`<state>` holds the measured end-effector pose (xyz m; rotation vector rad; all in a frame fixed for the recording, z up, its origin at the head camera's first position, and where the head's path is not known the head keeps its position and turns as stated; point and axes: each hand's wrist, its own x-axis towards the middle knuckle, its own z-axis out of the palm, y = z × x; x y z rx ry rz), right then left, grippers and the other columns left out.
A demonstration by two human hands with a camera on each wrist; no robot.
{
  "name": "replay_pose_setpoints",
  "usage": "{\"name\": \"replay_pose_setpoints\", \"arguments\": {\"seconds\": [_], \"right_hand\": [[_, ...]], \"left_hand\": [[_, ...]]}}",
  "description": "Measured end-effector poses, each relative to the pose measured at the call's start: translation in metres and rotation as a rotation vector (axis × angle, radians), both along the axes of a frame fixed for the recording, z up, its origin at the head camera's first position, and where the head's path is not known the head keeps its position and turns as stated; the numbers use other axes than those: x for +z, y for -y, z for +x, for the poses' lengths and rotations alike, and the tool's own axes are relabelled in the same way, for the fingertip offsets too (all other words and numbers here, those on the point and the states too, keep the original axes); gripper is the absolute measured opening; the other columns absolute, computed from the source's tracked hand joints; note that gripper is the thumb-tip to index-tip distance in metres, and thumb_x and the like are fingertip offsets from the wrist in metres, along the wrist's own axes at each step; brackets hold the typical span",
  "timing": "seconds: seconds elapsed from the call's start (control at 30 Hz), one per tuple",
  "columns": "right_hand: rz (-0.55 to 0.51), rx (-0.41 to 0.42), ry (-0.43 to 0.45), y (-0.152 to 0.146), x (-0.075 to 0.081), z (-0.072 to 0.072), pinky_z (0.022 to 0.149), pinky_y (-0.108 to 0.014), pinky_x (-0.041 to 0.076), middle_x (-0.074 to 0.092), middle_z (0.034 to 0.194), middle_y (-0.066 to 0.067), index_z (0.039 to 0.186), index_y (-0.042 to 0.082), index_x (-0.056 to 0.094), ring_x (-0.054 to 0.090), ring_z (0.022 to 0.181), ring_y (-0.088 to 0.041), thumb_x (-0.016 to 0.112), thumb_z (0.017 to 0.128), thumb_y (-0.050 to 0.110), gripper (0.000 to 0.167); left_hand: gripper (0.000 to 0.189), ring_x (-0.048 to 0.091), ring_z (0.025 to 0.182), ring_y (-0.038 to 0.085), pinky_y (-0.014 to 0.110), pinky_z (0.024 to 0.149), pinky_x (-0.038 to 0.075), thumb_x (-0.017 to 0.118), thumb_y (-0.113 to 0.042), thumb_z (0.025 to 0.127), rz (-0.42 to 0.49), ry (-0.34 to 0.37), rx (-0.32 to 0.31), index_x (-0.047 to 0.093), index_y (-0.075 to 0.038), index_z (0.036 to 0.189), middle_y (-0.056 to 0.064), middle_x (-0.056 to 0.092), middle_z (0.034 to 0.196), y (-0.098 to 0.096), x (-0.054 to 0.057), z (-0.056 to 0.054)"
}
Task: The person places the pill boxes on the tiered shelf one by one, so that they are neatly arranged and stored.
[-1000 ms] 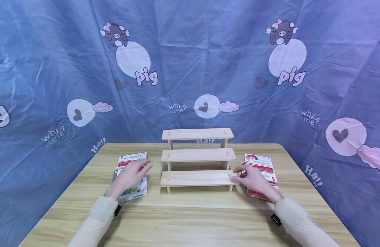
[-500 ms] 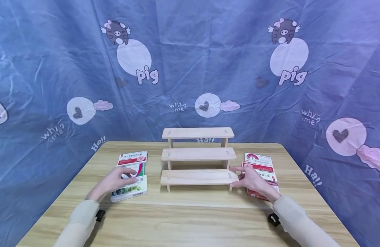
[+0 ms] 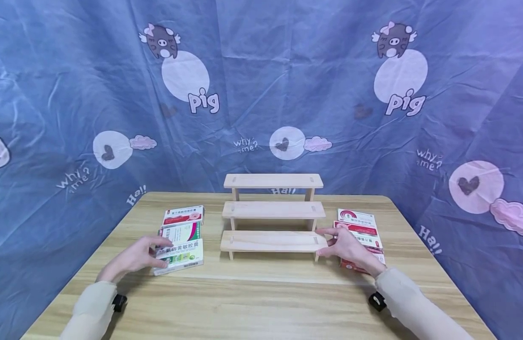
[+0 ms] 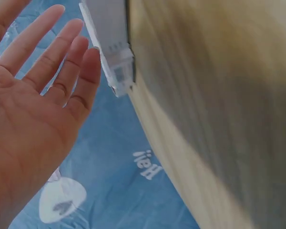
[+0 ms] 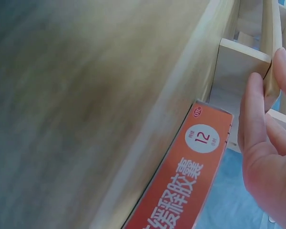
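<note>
A wooden three-step display stand (image 3: 273, 241) stands mid-table. My right hand (image 3: 350, 250) grips the right end of its lowest step, one finger on top and the thumb at the front edge. In the right wrist view, the fingertips (image 5: 255, 90) meet the board's end. My left hand (image 3: 131, 257) is at the left end of a white-and-green medicine box (image 3: 187, 252), fingertips overlapping it in the head view. From the left wrist view, the fingers (image 4: 57, 62) are loosely extended beside the box's end (image 4: 114, 52), palm showing.
Behind the front left box lie a white-green-magenta box (image 3: 181, 232) and a red-and-white box (image 3: 182, 217). On the right, several red-and-white medicine boxes (image 3: 359, 229) lie overlapping, an orange-red one (image 5: 181, 181) nearest. A blue printed cloth (image 3: 261, 94) hangs behind the table (image 3: 261, 302).
My left hand has moved left and toward me, from above the left boxes to the front box's left end. My right hand has settled around the lowest step's right end.
</note>
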<state>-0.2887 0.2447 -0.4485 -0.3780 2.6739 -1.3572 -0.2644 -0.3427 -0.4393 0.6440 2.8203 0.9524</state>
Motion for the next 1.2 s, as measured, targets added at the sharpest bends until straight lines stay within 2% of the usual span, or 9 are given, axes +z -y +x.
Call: {"name": "replay_pose_setpoints", "arguments": {"seconds": [0.1,0.23,0.3,0.37,0.43,0.53,0.67,0.87,1.2], "right_hand": [[-0.071,0.018,0.049,-0.001,0.0,0.0,0.054,-0.02,0.05,0.068,0.096,-0.014,0.135,0.0,0.056,0.062,0.073,-0.012,0.086,0.072,0.013,0.071],[-0.254,0.071,0.177,-0.005,-0.001,0.002,0.073,-0.027,0.061,0.067,0.113,-0.022,0.142,-0.006,0.045,0.069,0.087,-0.016,0.08,0.076,0.003,0.074],[-0.322,0.09,0.228,-0.007,-0.001,0.002,0.081,-0.032,0.061,0.064,0.12,-0.025,0.144,-0.007,0.041,0.07,0.095,-0.018,0.078,0.078,0.001,0.076],[-0.36,0.103,0.256,-0.009,-0.002,0.003,0.083,-0.033,0.061,0.064,0.122,-0.027,0.145,-0.008,0.039,0.069,0.098,-0.018,0.077,0.079,0.0,0.076],[-0.372,0.105,0.262,-0.011,-0.002,0.003,0.082,-0.031,0.06,0.065,0.121,-0.026,0.145,-0.008,0.039,0.069,0.098,-0.017,0.077,0.079,0.0,0.076],[-0.387,0.104,0.268,-0.012,-0.004,0.002,0.081,-0.029,0.06,0.066,0.119,-0.025,0.145,-0.008,0.038,0.069,0.098,-0.017,0.077,0.079,0.001,0.078],[-0.395,0.099,0.277,-0.012,-0.005,0.002,0.08,-0.03,0.061,0.068,0.116,-0.024,0.145,-0.008,0.038,0.069,0.095,-0.017,0.077,0.078,0.0,0.078],[-0.388,0.097,0.28,-0.012,-0.004,0.003,0.079,-0.029,0.061,0.068,0.116,-0.025,0.145,-0.008,0.037,0.07,0.094,-0.017,0.077,0.079,-0.001,0.078],[-0.392,0.098,0.279,-0.011,-0.002,0.004,0.081,-0.029,0.061,0.065,0.12,-0.028,0.146,-0.008,0.036,0.07,0.096,-0.019,0.076,0.079,-0.002,0.078]], "left_hand": [[0.057,0.057,0.109,0.035,0.032,0.084,0.055,0.086,-0.022,0.07,0.0,0.0,-0.016,0.067,0.0,0.118,0.025,0.06,0.127,0.006,-0.003,0.002],[0.06,0.052,0.118,0.047,0.051,0.093,0.053,0.086,-0.022,0.068,0.013,0.03,-0.016,0.066,-0.001,0.12,0.029,0.053,0.133,0.01,-0.004,0.005],[0.063,0.051,0.119,0.048,0.054,0.094,0.052,0.086,-0.022,0.067,0.012,0.052,-0.001,0.065,-0.002,0.122,0.03,0.05,0.135,0.01,-0.004,0.006],[0.065,0.05,0.12,0.047,0.054,0.095,0.051,0.087,-0.023,0.065,0.001,0.061,0.018,0.065,-0.003,0.123,0.03,0.048,0.136,0.009,-0.004,0.007],[0.067,0.048,0.121,0.047,0.057,0.097,0.049,0.088,-0.024,0.063,-0.018,0.058,0.029,0.065,-0.005,0.124,0.029,0.047,0.137,0.009,-0.003,0.008],[0.069,0.044,0.124,0.05,0.068,0.101,0.039,0.088,-0.025,0.062,-0.036,0.034,0.033,0.065,-0.006,0.124,0.029,0.048,0.136,0.009,-0.003,0.01],[0.076,0.039,0.126,0.055,0.078,0.101,0.029,0.088,-0.025,0.06,-0.038,0.016,0.032,0.061,-0.004,0.128,0.033,0.044,0.137,0.009,-0.004,0.014],[0.084,0.031,0.13,0.06,0.079,0.102,0.025,0.089,-0.022,0.06,-0.026,0.052,0.044,0.056,-0.002,0.135,0.041,0.031,0.144,0.008,-0.005,0.019],[0.09,0.04,0.128,0.051,0.07,0.106,0.032,0.09,-0.016,0.06,-0.019,0.106,0.058,0.05,0.0,0.139,0.038,0.037,0.142,0.009,-0.005,0.016]]}}
